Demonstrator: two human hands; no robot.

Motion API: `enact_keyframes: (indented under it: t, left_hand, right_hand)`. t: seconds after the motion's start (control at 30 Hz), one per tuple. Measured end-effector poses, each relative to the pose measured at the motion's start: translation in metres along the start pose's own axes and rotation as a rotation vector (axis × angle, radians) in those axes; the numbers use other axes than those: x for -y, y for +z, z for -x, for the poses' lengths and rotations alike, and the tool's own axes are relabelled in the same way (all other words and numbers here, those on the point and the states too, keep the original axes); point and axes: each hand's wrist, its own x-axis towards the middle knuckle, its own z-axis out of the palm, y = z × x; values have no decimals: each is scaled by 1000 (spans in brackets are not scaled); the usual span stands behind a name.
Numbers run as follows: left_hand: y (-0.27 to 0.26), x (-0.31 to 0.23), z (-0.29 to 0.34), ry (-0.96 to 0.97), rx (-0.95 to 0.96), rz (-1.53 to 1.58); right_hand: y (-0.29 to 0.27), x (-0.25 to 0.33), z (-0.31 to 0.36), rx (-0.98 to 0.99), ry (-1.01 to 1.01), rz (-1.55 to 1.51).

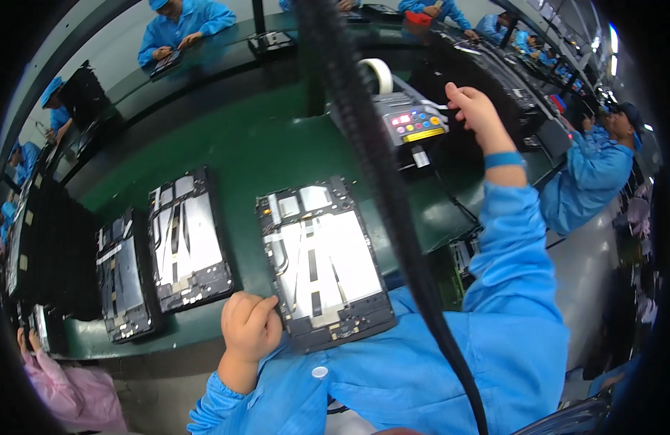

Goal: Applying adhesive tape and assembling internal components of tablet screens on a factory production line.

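An opened tablet [335, 254] with its silvery battery and circuit parts exposed lies on the green bench in front of me. At its lower left side is my left hand [250, 326], fingers curled closed, one fingertip against the tablet's edge; nothing shows in it. My right hand [480, 116] is raised at the right, pinching the end of a thin white tape strip [438, 106]. That strip comes from a grey tape dispenser [407, 119] with coloured buttons and a lit display. A white tape roll [379, 75] stands at its back.
Two more opened tablets, one [188, 243] nearer and one [123, 279] farther left, lie on the green bench [255, 148]. Dark stacks [59, 246] rise at the far left. A thick black cable [375, 174] crosses the view. A co-worker [588, 174] in blue is at the right.
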Motion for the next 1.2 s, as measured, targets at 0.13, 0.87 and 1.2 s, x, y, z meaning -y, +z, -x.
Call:
enact_keyframes:
  t: [0.13, 0.87, 1.2]
  left_hand:
    - [-4, -2, 2, -19, 6, -6]
    - [-22, -33, -28, -220, 85, 341]
    - [-1, -57, -58, -555, 294, 719]
  right_hand:
    - [23, -35, 49, -249, -84, -394]
    - [86, 21, 208, 434, -527, -305]
    - [100, 40, 246, 711, -560, -308]
